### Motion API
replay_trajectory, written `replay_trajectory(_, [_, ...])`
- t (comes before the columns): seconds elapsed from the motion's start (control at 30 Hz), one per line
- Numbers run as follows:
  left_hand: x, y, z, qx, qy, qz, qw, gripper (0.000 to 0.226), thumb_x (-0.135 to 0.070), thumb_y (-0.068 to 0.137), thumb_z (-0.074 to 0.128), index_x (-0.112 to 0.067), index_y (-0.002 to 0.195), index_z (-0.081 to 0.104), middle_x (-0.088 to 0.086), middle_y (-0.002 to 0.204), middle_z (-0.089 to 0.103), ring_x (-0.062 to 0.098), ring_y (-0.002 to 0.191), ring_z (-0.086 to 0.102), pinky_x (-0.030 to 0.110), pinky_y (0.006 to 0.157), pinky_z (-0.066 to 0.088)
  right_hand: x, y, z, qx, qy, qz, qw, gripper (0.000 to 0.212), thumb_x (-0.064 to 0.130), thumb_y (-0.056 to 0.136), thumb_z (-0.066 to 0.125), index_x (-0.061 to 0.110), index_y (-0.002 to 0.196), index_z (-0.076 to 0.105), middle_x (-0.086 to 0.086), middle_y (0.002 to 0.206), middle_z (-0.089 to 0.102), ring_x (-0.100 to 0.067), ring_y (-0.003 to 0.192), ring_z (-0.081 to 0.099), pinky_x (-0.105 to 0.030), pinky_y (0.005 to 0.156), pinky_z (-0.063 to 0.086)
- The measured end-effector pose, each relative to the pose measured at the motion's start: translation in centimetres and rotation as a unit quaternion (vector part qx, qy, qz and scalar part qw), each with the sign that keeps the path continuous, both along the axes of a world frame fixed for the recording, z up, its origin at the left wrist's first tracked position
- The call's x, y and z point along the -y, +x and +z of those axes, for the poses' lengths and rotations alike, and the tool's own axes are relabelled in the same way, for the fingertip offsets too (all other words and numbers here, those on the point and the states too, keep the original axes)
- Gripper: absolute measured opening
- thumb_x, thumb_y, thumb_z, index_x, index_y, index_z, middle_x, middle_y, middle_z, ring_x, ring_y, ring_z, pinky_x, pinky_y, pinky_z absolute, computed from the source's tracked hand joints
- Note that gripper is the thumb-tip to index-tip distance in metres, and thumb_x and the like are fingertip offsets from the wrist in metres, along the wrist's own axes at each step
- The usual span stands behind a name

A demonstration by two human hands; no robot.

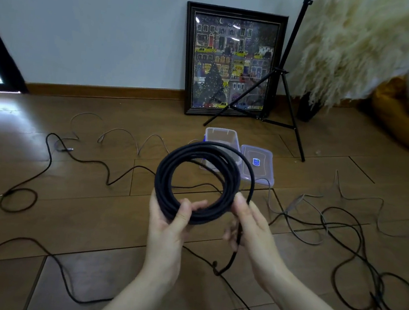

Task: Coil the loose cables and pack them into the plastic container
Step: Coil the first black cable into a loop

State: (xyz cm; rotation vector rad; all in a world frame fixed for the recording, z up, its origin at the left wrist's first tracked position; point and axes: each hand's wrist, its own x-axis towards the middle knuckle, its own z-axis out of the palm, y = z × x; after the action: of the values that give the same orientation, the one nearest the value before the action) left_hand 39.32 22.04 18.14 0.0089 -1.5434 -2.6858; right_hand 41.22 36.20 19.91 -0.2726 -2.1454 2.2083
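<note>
A black cable wound into a round coil (169, 166) is held up in front of me. My left hand (168, 223) grips the bottom of the coil, thumb over the strands. My right hand (249, 222) pinches the coil's lower right side, and the cable's free tail (228, 263) hangs down from it. Behind the coil, on the wooden floor, sits the clear plastic container (221, 136) with no lid on, and its lid (260, 165) lies right beside it. Several loose black cables (76, 159) and grey cables (130, 134) sprawl over the floor.
A framed picture (232, 61) leans on the wall behind the container. A black tripod stand (286, 72) rises to its right, beside a dark vase of pampas grass (349, 43). A tangle of black and grey cables (356, 234) lies at right. A yellow cushion (404, 120) sits far right.
</note>
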Motion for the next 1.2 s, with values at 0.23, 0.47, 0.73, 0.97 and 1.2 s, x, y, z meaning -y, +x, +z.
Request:
replay_trajectory(0.23, [2.7, -1.4, 0.1, 0.047, 0.017, -0.023, 0.998, 0.054, -0.015, 0.082, 0.06, -0.012, 0.135, 0.048, 0.012, 0.085, 0.057, 0.028, 0.084, 0.068, 0.033, 0.069, 0.06, -2.5, -1.5, 0.8, -0.04, -0.003, -0.093, 0.995, 0.03, 0.023, 0.106, 0.036, 0.016, 0.098, 0.064, 0.005, 0.07, 0.06, -0.006, 0.047, 0.043, -0.015, 0.041, 0.029])
replay_trajectory(0.47, [2.5, -1.5, -0.3, 0.063, 0.049, -0.058, 0.995, 0.018, -0.014, 0.079, 0.059, -0.007, 0.094, 0.052, 0.003, 0.068, 0.058, 0.022, 0.073, 0.07, 0.034, 0.065, 0.06, -3.2, -1.5, 0.7, 0.017, 0.008, -0.095, 0.995, 0.03, 0.032, 0.104, 0.042, 0.013, 0.088, 0.059, 0.001, 0.065, 0.059, -0.011, 0.051, 0.053, -0.019, 0.045, 0.041])
replay_trajectory(0.73, [2.9, -1.9, 0.3, 0.065, 0.091, -0.072, 0.991, 0.013, -0.013, 0.082, 0.057, -0.008, 0.093, 0.053, 0.004, 0.068, 0.047, 0.021, 0.063, 0.057, 0.051, 0.075, 0.059, -4.6, -1.8, -0.2, 0.098, 0.024, -0.105, 0.989, 0.017, 0.02, 0.103, 0.047, 0.006, 0.101, 0.058, -0.004, 0.063, 0.067, -0.015, 0.05, 0.056, -0.028, 0.053, 0.049])
replay_trajectory(0.97, [2.8, -1.9, 0.5, 0.064, 0.067, -0.058, 0.994, 0.021, -0.013, 0.081, 0.057, -0.006, 0.1, 0.054, 0.004, 0.068, 0.042, 0.018, 0.058, 0.053, 0.054, 0.075, 0.059, -4.7, -1.6, -1.2, 0.169, 0.077, -0.018, 0.982, 0.008, 0.011, 0.098, 0.056, 0.007, 0.097, 0.063, -0.009, 0.081, 0.073, -0.02, 0.074, 0.068, -0.036, 0.078, 0.055])
replay_trajectory(1.2, [2.8, -1.8, 0.9, 0.078, 0.035, -0.101, 0.991, 0.025, -0.015, 0.08, 0.057, -0.005, 0.103, 0.056, 0.003, 0.065, 0.04, 0.017, 0.053, 0.045, 0.053, 0.068, 0.058, -4.4, -2.0, 0.7, 0.049, -0.009, 0.035, 0.998, 0.022, 0.032, 0.093, 0.057, 0.012, 0.098, 0.066, 0.004, 0.072, 0.065, -0.011, 0.066, 0.063, -0.028, 0.072, 0.049])
